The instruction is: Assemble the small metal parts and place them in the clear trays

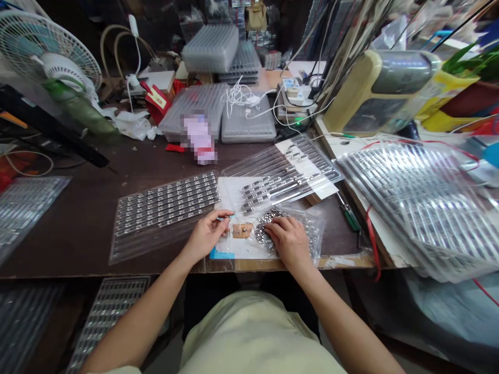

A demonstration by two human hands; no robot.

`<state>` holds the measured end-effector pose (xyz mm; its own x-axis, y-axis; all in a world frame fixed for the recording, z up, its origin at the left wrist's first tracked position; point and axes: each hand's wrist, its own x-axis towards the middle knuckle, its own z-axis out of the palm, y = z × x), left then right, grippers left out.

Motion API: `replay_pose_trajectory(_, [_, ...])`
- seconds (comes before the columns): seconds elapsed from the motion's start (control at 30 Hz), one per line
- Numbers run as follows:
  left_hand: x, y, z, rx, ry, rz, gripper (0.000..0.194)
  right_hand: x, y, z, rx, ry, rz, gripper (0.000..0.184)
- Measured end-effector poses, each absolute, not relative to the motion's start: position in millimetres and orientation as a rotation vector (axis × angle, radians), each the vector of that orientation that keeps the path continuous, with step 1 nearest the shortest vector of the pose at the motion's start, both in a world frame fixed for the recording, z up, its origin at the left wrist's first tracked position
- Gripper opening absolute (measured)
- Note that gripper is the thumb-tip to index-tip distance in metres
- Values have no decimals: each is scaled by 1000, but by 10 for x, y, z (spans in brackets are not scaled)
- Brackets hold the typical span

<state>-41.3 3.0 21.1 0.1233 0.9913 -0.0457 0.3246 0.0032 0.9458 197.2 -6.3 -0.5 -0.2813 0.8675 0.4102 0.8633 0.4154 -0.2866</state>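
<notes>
My left hand is pinched at the front of the table, thumb and forefinger close together. Whatever lies between those fingertips is too small to make out. Just right of it, a small brown pad with a few tiny metal pieces on it rests on a white sheet. My right hand reaches down into a heap of small shiny metal parts on a clear plastic bag. Its fingers are drawn together at the heap, and their tips are partly hidden.
A clear tray with rows of metal connectors lies left. Another ribbed tray, partly filled, sits beyond my hands, crossed by a white strip. Stacked trays stand right, near a green-handled screwdriver. A fan stands back left.
</notes>
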Motion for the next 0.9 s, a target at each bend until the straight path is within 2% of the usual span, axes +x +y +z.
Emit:
replay_pose_trajectory(0.17, [-307,-75,129,1726,1514,935,17,1953,-62,34,-1453,-2074,96,14])
replay_pose_trajectory(0.3, [-203,-91,63,1869,1441,968,12,1962,-83,81,-1447,-1963,225,12])
replay_pose_trajectory(0.57, [-137,-99,59,1965,1455,958,14,1995,-94,96,-1380,-1984,333,30])
replay_pose_trajectory(0.9, [-125,-92,54,1982,1471,927,10,1884,-89,98,-1354,-1946,439,17])
